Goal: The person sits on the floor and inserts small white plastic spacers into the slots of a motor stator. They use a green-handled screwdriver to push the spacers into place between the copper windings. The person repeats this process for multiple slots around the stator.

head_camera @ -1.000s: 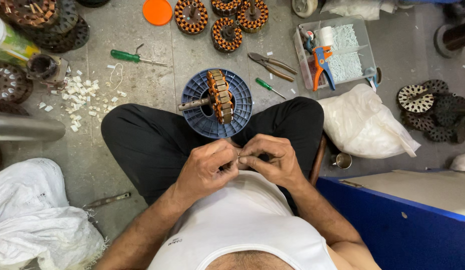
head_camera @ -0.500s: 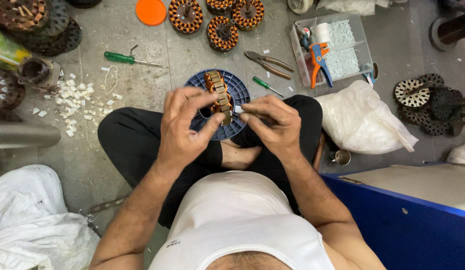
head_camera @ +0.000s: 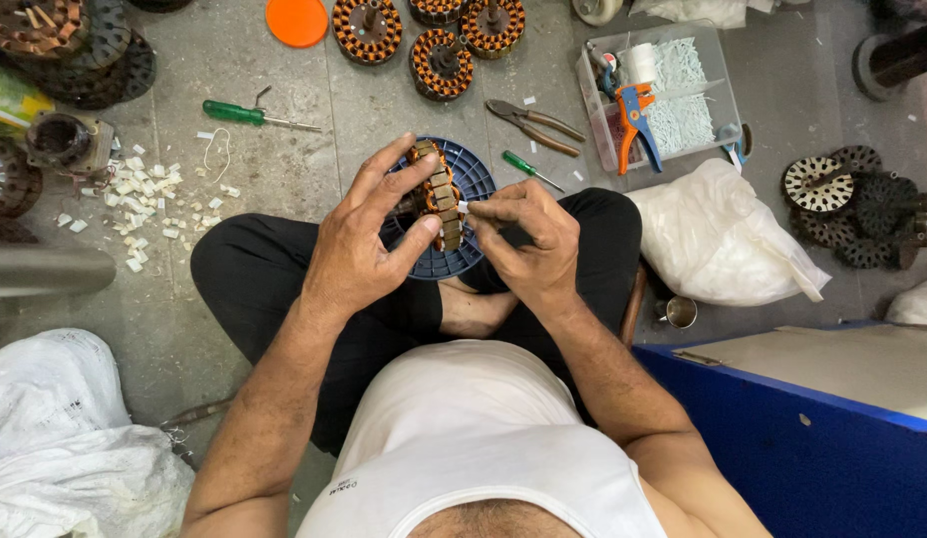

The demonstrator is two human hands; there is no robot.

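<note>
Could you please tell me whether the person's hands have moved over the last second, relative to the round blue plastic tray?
Yes. The left hand and right hand rose from the lap to the copper-wound stator over the round blue plastic tray.

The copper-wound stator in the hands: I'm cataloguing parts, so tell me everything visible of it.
The stator is a ring of stacked metal with copper-coloured windings in its slots. It stands on edge over a blue round plastic disc. The left hand grips it, fingers over the top, thumb below. The right hand pinches a small white strip against its side.
</note>
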